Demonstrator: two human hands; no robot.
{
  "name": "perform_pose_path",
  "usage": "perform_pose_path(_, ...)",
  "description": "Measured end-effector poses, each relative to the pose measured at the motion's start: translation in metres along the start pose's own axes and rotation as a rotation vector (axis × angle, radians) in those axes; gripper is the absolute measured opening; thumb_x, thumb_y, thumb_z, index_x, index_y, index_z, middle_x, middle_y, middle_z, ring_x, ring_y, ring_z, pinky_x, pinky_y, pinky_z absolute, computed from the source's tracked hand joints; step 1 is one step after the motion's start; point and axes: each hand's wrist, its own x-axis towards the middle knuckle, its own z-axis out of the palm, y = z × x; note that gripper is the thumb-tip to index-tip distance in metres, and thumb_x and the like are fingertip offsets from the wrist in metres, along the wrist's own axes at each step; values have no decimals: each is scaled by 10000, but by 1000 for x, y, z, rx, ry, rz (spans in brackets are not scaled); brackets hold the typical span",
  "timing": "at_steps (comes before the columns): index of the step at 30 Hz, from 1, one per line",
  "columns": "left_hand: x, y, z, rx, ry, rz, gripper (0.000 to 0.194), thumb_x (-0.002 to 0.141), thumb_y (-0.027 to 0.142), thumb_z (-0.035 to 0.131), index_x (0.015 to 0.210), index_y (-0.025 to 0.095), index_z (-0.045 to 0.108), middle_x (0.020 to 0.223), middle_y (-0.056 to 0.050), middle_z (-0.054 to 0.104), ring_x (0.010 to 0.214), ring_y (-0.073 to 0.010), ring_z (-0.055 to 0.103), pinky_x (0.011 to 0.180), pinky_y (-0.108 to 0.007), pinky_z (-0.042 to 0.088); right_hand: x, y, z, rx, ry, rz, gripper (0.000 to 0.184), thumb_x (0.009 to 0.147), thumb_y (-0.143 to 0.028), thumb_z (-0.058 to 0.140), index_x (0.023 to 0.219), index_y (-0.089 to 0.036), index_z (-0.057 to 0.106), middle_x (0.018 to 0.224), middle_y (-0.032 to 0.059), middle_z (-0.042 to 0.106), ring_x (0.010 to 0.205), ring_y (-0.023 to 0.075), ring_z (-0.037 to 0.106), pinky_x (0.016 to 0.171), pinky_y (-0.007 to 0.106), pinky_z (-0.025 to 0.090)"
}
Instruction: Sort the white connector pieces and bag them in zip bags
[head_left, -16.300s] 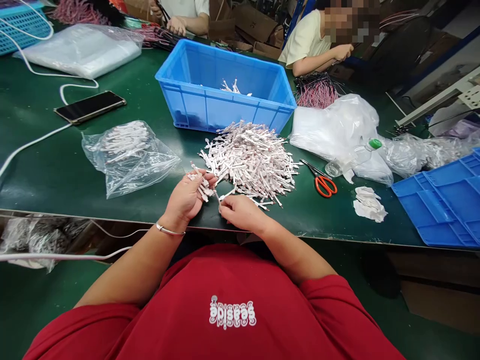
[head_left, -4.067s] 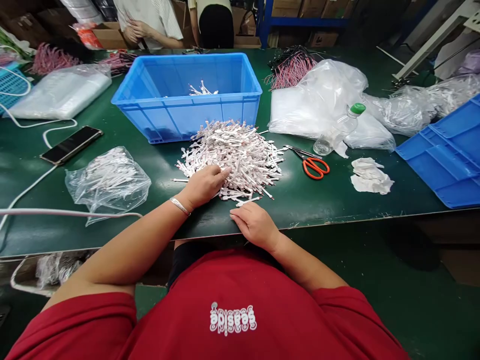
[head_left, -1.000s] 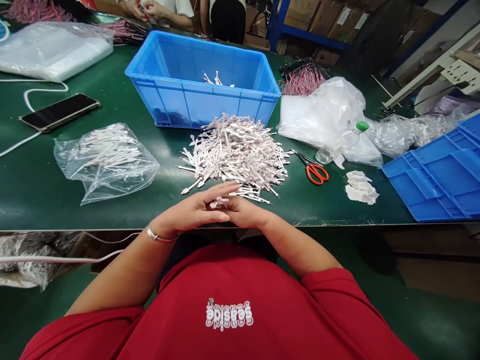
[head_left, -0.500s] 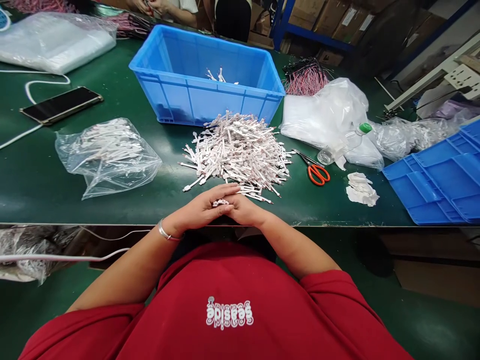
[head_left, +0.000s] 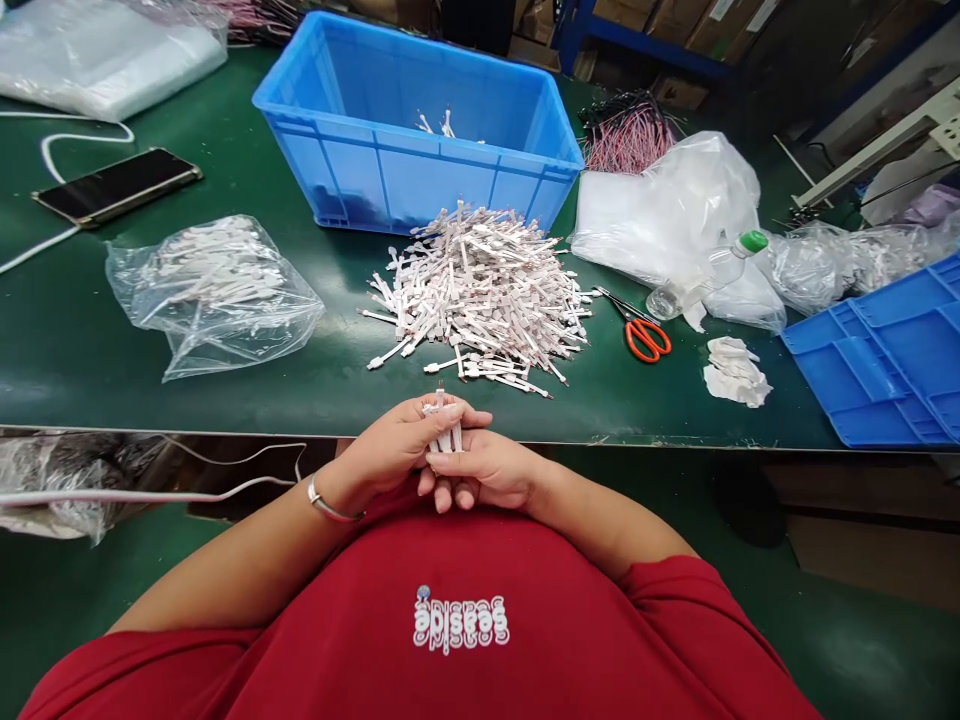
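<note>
Fingers (head_left: 466, 417) closed: left hand (head_left: 386, 447) and right hand (head_left: 487, 474) both pinch a small bundle of white connector strips (head_left: 445, 426). Loose pile (head_left: 480, 295) lies just beyond.

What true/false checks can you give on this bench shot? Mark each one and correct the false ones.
1. The left hand and right hand together hold a small bunch of white strips. True.
2. The orange-handled scissors lie inside the blue crate. False: they lie on the green table, to the right of the blue crate.
3. A few strips lie in the blue crate. True.
4. The loose pile of strips sits inside a clear plastic bag. False: it lies directly on the green table, and the clear plastic bag lies to its left.
</note>
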Motion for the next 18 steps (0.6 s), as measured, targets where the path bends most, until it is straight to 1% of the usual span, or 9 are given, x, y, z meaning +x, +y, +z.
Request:
perform_pose_path(2,-3,-10,1,-89,-13,-45,415,791,458,636,1130,219,608,1187,-123,648,543,-132,625,424,-238,441,-2,8,-4,-17,-2,-21,403,664,-473,760,725,-93,640,583,7,641,425,30,522,374,114,353)
perform_pose_path(4,-9,-19,0,-145,-22,-59,481,780,412,663,1221,264,544,1308,-114,572,575,-131,635,459,-251,465,-3,17,-7,-24,7,-20,426,663,-497,754,711,-89,638,536,-1,623,384,18,479,376,120,338)
perform_pose_path(5,-13,-23,-1,-147,-39,-67,510,783,405,662,1254,274,518,1314,-114,566,594,-138,641,492,-266,484,-3,21,-8,-28,6,-8,434,664,-504,750,712,-87,640,535,1,622,387,20,481,385,124,343)
perform_pose_path(6,-17,-26,-3,-125,-60,-66,518,789,406,657,1266,266,512,1269,-115,595,616,-147,646,535,-282,501,-4,25,-9,-29,7,4,438,662,-506,751,715,-86,640,545,4,624,404,25,497,397,128,354)
perform_pose_path(8,-24,-30,-6,-12,-71,-25,464,791,407,657,1207,220,571,1040,-92,688,650,-160,641,624,-297,511,-4,32,-11,-14,23,10,438,633,-495,775,728,-91,636,592,10,634,463,46,551,435,138,399)
perform_pose_path(11,-26,-37,-11,159,-1,25,295,765,415,680,939,177,679,688,-23,658,619,-147,595,622,-262,480,-2,38,-14,41,76,-6,443,582,-460,820,758,-105,620,669,13,648,536,77,619,496,158,478)
perform_pose_path(13,-22,-45,-12,135,58,11,279,757,454,671,761,176,660,573,4,593,540,-131,549,542,-247,445,1,41,-14,76,125,-8,435,574,-421,837,778,-110,612,687,12,653,547,86,640,510,159,508)
perform_pose_path(15,-16,-53,-11,50,106,-15,336,751,492,658,649,177,604,506,20,535,457,-109,489,456,-231,386,4,43,-14,108,167,0,418,576,-367,848,808,-113,611,697,11,660,562,93,656,519,151,525)
perform_pose_path(18,-11,-61,-8,-46,170,-35,338,724,483,686,626,175,584,451,44,464,386,-76,395,387,-207,292,5,43,-13,148,186,13,372,626,-318,832,856,-115,621,745,21,677,607,103,678,541,145,543)
